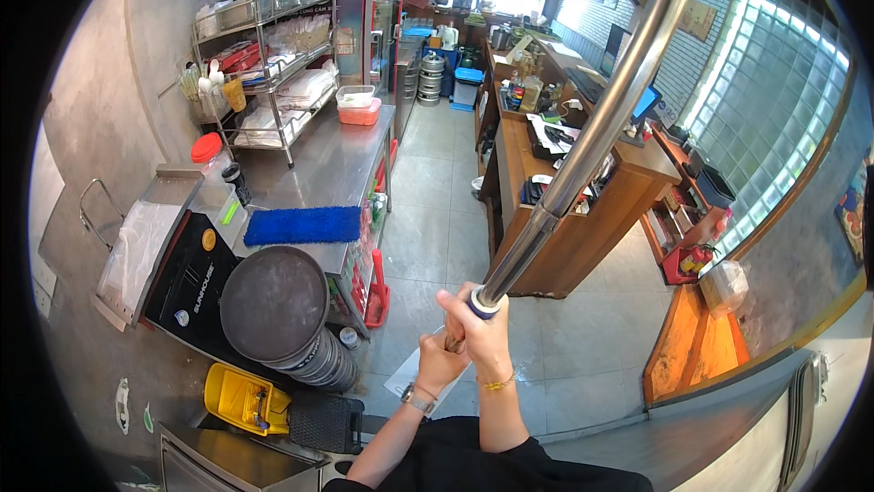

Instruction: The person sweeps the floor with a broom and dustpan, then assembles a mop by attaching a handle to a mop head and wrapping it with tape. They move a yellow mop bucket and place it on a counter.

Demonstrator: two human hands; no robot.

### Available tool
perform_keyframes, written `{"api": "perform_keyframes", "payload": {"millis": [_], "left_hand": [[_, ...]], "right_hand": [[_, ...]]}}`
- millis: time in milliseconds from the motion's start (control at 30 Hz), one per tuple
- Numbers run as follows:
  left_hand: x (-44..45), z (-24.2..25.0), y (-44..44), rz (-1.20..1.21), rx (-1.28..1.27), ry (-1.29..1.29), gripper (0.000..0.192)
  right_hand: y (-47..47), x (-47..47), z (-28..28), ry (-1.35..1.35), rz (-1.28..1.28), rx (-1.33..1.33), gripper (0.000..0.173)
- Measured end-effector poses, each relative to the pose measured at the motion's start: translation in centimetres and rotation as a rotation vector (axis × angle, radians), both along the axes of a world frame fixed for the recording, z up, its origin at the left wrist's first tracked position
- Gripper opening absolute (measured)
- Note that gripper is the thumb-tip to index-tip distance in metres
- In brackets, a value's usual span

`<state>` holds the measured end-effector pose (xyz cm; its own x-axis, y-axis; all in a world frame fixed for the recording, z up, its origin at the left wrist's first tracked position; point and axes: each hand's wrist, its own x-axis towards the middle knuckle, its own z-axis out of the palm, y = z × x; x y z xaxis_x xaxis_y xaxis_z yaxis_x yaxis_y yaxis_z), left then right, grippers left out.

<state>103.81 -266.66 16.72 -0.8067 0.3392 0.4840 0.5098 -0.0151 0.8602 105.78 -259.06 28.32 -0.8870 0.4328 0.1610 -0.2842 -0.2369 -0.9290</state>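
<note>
Both hands grip a shiny metal telescopic pole [573, 157] that slants up to the top right, past the picture's edge. My right hand [483, 328], a yellow bracelet at its wrist, is closed around the pole just below a dark blue and white collar [485, 302]. Lower and to the left, my left hand [440, 359] wraps the pole's lower part, a watch on its wrist. A blue microfiber mop pad [302, 225] lies on the steel table's near end, apart from the hands. The pole's upper end is out of view.
Left, a steel table [311, 174] carries a wire rack [273, 82]. Nearer stand stacked round dark trays [274, 304] and a yellow mop bucket [239, 396]. A red long-handled dustpan [379, 294] is by the table. A wooden counter [587, 239] stands right of the tiled aisle.
</note>
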Motion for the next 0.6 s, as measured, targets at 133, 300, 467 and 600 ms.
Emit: {"api": "perform_keyframes", "payload": {"millis": [133, 300, 467, 600], "left_hand": [[0.5, -0.1, 1.0, 0.258, 0.069, 0.032, 0.022], [-0.3, -0.1, 0.5, 0.247, -0.055, 0.022, 0.018], [-0.7, -0.1, -0.6, 0.006, -0.090, -0.057, 0.015], [-0.4, -0.5, -0.9, 0.029, -0.086, -0.014, 0.014]], "right_hand": [[-2.0, -1.3, 0.4, -0.091, -0.459, 0.077, 0.032], [-1.7, -1.7, 0.2, -0.004, -0.347, -0.072, 0.032], [1.5, -1.0, -0.1, 0.043, 0.313, -0.137, 0.034], [1.2, -1.2, -0.1, 0.042, 0.312, -0.079, 0.036]]}}
